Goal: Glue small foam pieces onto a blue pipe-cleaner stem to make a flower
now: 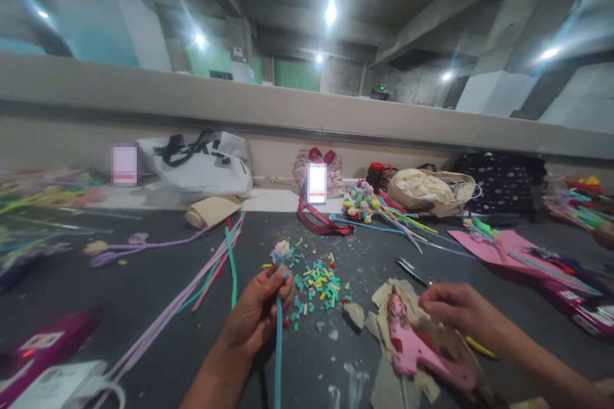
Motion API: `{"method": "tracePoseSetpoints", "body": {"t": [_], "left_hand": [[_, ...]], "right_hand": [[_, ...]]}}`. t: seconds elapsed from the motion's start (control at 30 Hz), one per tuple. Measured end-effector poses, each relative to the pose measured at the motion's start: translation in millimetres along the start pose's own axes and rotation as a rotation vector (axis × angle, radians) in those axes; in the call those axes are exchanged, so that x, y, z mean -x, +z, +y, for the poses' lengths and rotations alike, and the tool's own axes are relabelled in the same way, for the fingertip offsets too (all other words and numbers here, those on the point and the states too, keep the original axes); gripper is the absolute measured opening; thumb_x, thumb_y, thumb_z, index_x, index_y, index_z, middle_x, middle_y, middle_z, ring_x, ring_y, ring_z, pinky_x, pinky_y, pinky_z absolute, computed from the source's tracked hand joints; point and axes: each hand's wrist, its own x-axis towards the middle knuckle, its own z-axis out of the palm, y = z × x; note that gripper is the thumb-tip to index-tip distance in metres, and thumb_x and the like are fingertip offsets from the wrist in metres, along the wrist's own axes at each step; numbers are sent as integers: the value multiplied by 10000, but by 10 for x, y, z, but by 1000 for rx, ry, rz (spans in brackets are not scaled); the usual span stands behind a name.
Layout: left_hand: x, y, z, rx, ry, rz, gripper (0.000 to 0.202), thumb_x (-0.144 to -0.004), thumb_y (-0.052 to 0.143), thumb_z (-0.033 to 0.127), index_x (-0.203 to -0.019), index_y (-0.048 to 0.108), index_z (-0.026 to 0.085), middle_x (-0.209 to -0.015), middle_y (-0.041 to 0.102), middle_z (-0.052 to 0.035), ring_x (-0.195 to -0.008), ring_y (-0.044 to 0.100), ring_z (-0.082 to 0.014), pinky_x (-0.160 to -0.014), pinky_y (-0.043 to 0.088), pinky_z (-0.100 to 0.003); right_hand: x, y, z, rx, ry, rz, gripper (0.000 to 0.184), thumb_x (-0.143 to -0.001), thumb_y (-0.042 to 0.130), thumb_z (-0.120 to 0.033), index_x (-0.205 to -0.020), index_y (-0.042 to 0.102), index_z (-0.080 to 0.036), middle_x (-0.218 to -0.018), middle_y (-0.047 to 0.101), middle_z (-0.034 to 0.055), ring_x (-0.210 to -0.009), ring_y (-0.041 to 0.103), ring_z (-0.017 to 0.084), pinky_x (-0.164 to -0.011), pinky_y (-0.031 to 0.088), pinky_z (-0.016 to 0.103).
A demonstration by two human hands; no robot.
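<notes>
Blue pipe-cleaner flower held upright, pink glue gun lying on paper scraps.

The pipe-cleaner flower [279, 307] had a long light-blue fuzzy stem that stood nearly vertical, gripped near its top, and carried a small pale, cream-and-pink fuzzy head at the upper end; its lower end ran down out of the bottom of the view. The pink glue gun [412, 345] lay on its side on crumpled beige paper on the table, nozzle pointing up and away, handle trailing toward the lower right.
</notes>
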Motion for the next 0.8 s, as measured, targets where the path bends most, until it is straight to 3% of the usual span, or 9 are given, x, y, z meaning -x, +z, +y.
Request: {"method": "tracePoseSetpoints", "body": {"t": [0.17, 0.3, 0.47, 0.8], "left_hand": [[-7, 15, -22, -12, -37, 21, 212, -666, 632, 230, -614, 444, 146, -479, 438, 78, -312, 297, 13, -296, 265, -88], [-9, 17, -31, -6, -32, 42, 232, -642, 653, 248, -623, 445, 148, -486, 438, 81, -312, 303, 17, -293, 272, -79], [-21, -6, -37, 15, -17, 67, 228, -627, 662, 212, -626, 442, 152, -495, 444, 80, -317, 329, 14, -287, 282, -76], [-35, -15, -38, 22, -69, 66, 174, -654, 641, 192, -642, 475, 142, -478, 466, 68, -310, 347, 8, -281, 299, -78]], "right_hand": [[184, 62, 235, 54, -8, -29, 249, -733, 497, -379, -609, 531, -166, -496, 529, -28, -455, 472, 103, -443, 342, 197], [313, 133, 180, 396, -200, 27, 175, -697, 551, -360, -767, 603, -209, -747, 604, 11, -657, 543, 147, -586, 398, 218], [387, 240, 135, 648, -332, 58, 326, -632, 594, -341, -944, 591, -245, -961, 581, 45, -841, 546, 203, -721, 410, 260], [377, 236, 137, 590, -278, 62, 213, -675, 555, -278, -879, 581, -224, -887, 585, 34, -805, 543, 181, -712, 412, 249]]}}
